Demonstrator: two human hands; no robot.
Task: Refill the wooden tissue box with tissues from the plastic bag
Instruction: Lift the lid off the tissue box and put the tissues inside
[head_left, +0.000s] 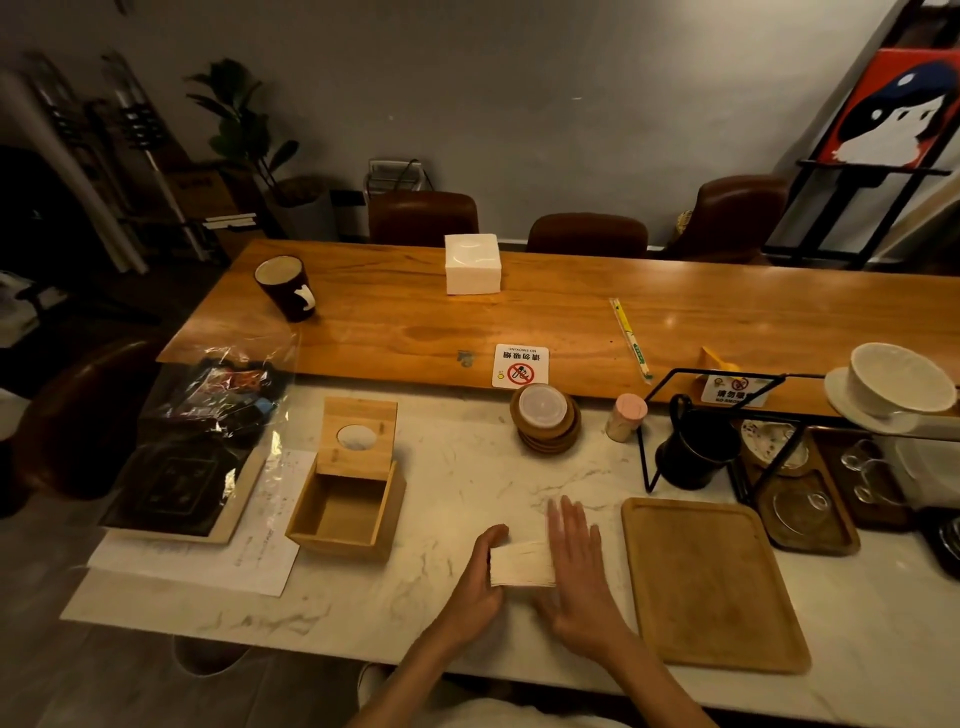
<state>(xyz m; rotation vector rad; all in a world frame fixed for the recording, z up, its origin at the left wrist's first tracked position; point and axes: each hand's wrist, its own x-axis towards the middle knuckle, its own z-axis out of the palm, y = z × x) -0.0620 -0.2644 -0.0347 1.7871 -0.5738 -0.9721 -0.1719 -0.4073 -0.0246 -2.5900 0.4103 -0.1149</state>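
A stack of white tissues (521, 565) rests on the marble counter between my hands. My left hand (480, 571) presses its left side with curled fingers. My right hand (574, 566) lies flat against its right side, fingers straight and together. The wooden tissue box (347, 512) stands open and empty to the left, its lid (357, 435) with an oval hole tipped up behind it. A crumpled clear plastic bag (228, 395) lies at the far left. Another white tissue block (472, 263) sits far back on the wooden table.
A wooden tray (711, 582) lies right of my hands. Stacked wooden coasters (545, 423), a toothpick jar (626, 417), a black kettle (693, 452) and a wire rack stand behind. Papers and a dark framed board (176, 488) lie left; a mug (287, 287) and bowl (901, 379) sit farther off.
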